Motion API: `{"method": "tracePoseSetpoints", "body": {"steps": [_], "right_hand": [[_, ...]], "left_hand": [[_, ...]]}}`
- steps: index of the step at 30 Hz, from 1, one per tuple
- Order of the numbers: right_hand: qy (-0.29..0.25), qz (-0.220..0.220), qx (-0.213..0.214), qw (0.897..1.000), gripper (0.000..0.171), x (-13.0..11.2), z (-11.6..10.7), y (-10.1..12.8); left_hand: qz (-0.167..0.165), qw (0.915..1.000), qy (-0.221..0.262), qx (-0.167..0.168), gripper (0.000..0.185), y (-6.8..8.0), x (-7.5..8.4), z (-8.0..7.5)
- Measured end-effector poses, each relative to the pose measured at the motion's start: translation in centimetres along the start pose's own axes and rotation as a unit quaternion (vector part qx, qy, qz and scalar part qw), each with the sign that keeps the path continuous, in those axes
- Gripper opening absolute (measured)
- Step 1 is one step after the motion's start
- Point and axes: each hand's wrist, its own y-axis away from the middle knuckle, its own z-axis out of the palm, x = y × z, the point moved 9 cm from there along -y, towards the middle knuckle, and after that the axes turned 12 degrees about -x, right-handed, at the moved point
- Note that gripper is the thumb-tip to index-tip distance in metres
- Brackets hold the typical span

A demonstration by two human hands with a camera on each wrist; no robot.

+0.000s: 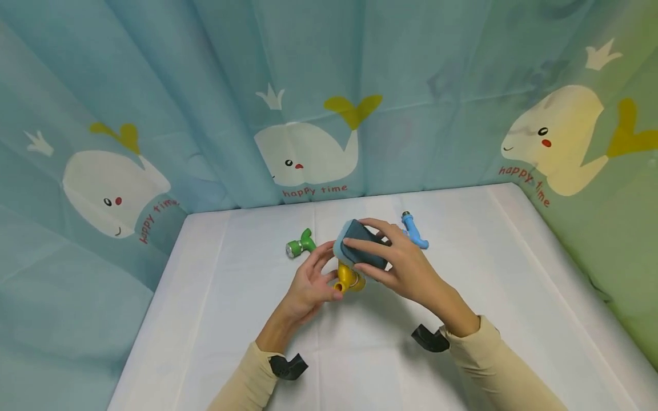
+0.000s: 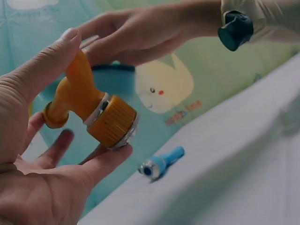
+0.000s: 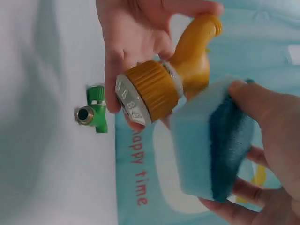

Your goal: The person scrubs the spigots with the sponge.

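Note:
My left hand point(image 1: 307, 288) grips a yellow plastic tap point(image 1: 346, 276) between thumb and fingers, held up above the table. In the left wrist view the thumb lies at one end of the tap point(image 2: 83, 89), and a fingertip touches its ribbed, silver-faced end. My right hand point(image 1: 411, 268) holds a light blue sponge point(image 1: 364, 245) with a dark blue scouring side, fingers spread around its edges. The right wrist view shows the sponge point(image 3: 194, 145) right at the tap's body, its pale side facing the tap point(image 3: 150, 89).
Behind the left hand a green tap point(image 1: 301, 244) lies on the white-covered table point(image 1: 247, 319). Beyond the right hand lies a blue tap point(image 1: 414, 231). A blue-green curtain point(image 1: 216, 103) printed with whales surrounds the table's back and sides. Each sleeve carries a black wrist mount point(image 1: 289, 366).

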Motion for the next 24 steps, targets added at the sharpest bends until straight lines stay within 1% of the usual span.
{"method": "tracePoseSetpoints", "body": {"steps": [3,5,7,11,13,14,17,19,22,24], "right_hand": [[0.018,0.001,-0.014,1.0,0.05,0.1,0.3,-0.3],[0.033,0.014,-0.014,0.999,0.05,0.5,0.3,-0.3],[0.028,0.016,-0.01,0.999,0.051,0.4,0.2,-0.3],[0.003,-0.032,-0.025,0.999,0.051,-1.2,0.2,-0.1],[0.008,-0.046,-0.033,0.998,0.05,-1.8,0.2,-0.1],[0.02,-0.044,-0.033,0.998,0.051,-1.8,0.2,-0.2],[0.049,-0.018,-0.02,0.998,0.05,-1.2,-0.2,-0.3],[0.037,-0.016,-0.019,0.999,0.05,-1.2,-0.2,-0.2],[0.01,-0.047,-0.033,0.998,0.049,-1.9,0.2,0.1],[-0.003,-0.059,-0.042,0.997,0.049,-2.2,0.3,0.2]], "left_hand": [[-0.002,1.0,0.001,-0.004,0.104,-0.1,0.1,0.0],[-0.005,1.0,0.003,-0.007,0.101,0.0,0.0,0.0],[-0.006,0.9999,0.004,-0.009,0.101,0.1,-0.1,-0.1],[0.006,0.9999,0.013,-0.008,0.103,0.1,0.3,-0.1],[0.012,0.9997,0.016,-0.011,0.104,0.1,0.5,-0.1],[0.013,0.9997,0.017,-0.011,0.104,0.0,0.6,-0.1],[0.01,0.9997,0.02,-0.012,0.104,0.1,0.5,0.0],[0.007,0.9997,0.024,-0.009,0.106,0.2,0.4,-0.1],[0.012,0.9996,0.026,-0.009,0.108,0.3,0.5,-0.2],[0.017,0.9994,0.026,-0.013,0.107,0.2,0.6,-0.1]]}}
